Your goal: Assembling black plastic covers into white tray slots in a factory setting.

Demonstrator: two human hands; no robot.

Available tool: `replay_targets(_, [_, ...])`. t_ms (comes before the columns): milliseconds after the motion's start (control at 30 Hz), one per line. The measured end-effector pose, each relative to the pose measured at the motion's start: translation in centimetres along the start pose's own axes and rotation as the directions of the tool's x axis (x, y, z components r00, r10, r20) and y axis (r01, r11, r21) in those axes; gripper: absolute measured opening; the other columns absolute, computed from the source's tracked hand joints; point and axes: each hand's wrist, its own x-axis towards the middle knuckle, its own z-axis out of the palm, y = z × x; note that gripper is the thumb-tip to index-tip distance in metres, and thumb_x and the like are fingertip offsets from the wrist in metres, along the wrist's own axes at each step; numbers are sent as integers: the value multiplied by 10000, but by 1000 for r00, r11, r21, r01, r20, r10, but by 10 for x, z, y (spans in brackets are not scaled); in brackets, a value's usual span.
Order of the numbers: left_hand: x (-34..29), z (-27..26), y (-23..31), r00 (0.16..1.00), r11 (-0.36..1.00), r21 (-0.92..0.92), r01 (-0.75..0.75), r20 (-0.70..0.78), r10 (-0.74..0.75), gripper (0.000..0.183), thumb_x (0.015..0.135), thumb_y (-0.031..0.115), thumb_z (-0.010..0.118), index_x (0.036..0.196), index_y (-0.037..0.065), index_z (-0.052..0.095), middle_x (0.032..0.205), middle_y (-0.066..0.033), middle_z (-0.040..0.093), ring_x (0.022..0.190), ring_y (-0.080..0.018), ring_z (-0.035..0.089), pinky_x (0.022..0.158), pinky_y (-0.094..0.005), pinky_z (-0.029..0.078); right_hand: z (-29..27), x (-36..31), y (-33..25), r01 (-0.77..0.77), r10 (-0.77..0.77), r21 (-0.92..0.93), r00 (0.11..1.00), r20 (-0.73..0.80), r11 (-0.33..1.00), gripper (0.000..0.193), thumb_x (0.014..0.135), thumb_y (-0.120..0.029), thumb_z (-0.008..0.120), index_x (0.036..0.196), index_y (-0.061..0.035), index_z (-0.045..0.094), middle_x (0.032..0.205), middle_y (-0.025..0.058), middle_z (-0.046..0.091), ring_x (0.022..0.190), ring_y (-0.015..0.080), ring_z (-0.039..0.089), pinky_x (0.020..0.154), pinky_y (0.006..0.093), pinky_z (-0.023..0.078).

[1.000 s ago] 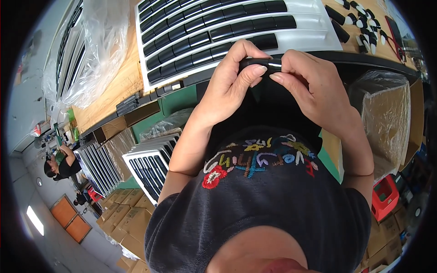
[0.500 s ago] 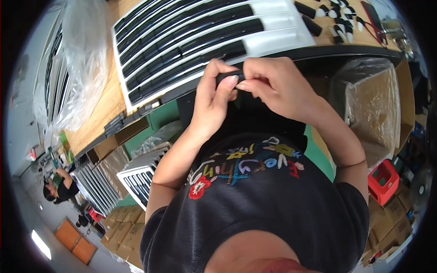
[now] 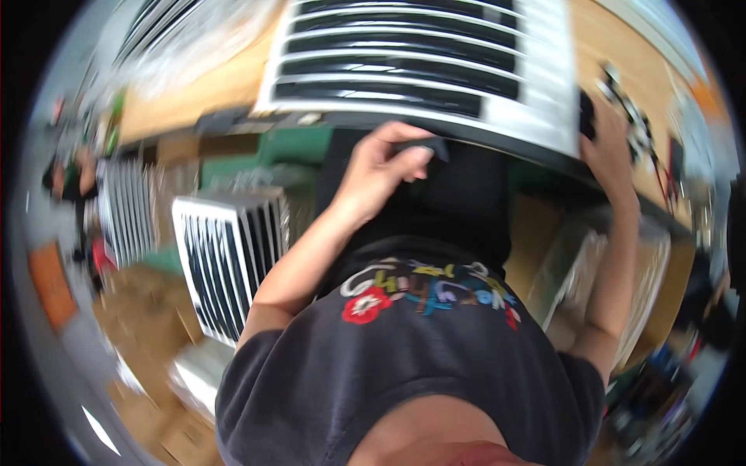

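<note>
A small black piece (image 3: 438, 147) sits pinched between thumb and fingers of my left hand (image 3: 381, 167), just off the table's front edge; its exact kind is not clear. My right hand (image 3: 610, 147) is out over the table at the right, beside a white panel (image 3: 548, 93). Under its fingers lies a dark rounded piece (image 3: 586, 113); motion blur hides whether the fingers grip it. Rows of glossy black strips (image 3: 396, 70) lie across the white panel.
Several black-and-white small parts (image 3: 633, 116) lie right of my right hand. Plastic wrap (image 3: 202, 54) covers items at the far left. Below the table stand slotted white panels (image 3: 210, 264), cardboard boxes (image 3: 148, 311) and a plastic-lined box (image 3: 653, 287). Another person (image 3: 74, 179) is far left.
My right hand has left the black piece and moved right, to the table beside the panel. My left hand keeps the piece. The whole view has turned, shifting the panel to the right.
</note>
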Motion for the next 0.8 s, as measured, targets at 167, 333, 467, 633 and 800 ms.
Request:
replay_targets(167, [-51, -39, -38, 972, 991, -36, -126, -206, 116, 225, 914, 93, 689, 1114, 9, 630, 988, -24, 671, 886, -67, 617, 796, -227, 507, 42, 12, 34, 94, -69, -284, 993, 99, 954, 467, 875, -155, 628, 1302, -6, 510, 1185, 233, 579, 1127, 407, 515, 994, 470, 396])
replay_targets(333, [-128, -116, -58, 630, 927, 265, -266, -680, 375, 231, 882, -2, 657, 1112, 23, 645, 1027, -47, 640, 925, -115, 616, 808, -260, 506, 56, 27, 21, -182, 166, -259, 983, -81, 949, 415, 889, -165, 637, 1239, 35, 540, 1154, 262, 606, 1086, 418, 586, 963, 470, 447])
replay_targets(467, [-209, -229, -84, 151, 883, 467, -56, -870, 469, 267, 841, 42, 701, 1108, 35, 703, 789, 0, 647, 697, -72, 549, 657, -226, 461, 53, 54, 22, -74, 187, 285, 900, -393, 956, 522, 920, -206, 688, 1315, 51, 464, 1105, 222, 638, 963, 325, 668, 848, 378, 538])
replay_targets(633, [-350, -412, -126, -347, 854, 465, 234, -780, 520, 240, 778, 139, 779, 1009, 79, 757, 751, -49, 682, 654, -126, 587, 646, -285, 488, 50, 78, -177, 124, 12, 548, 971, -238, 827, 324, 930, -142, 688, 1205, 19, 627, 1116, 124, 662, 927, 177, 637, 810, 292, 539])
replay_targets(800, [-467, -528, -167, -351, 877, 234, 420, -849, 395, 212, 796, 151, 773, 999, 86, 770, 803, -84, 732, 703, -147, 655, 707, -305, 520, 59, 92, -326, 248, -279, 620, 959, -49, 744, 353, 925, -107, 685, 1254, -7, 605, 1150, 60, 604, 955, 145, 573, 842, 256, 493])
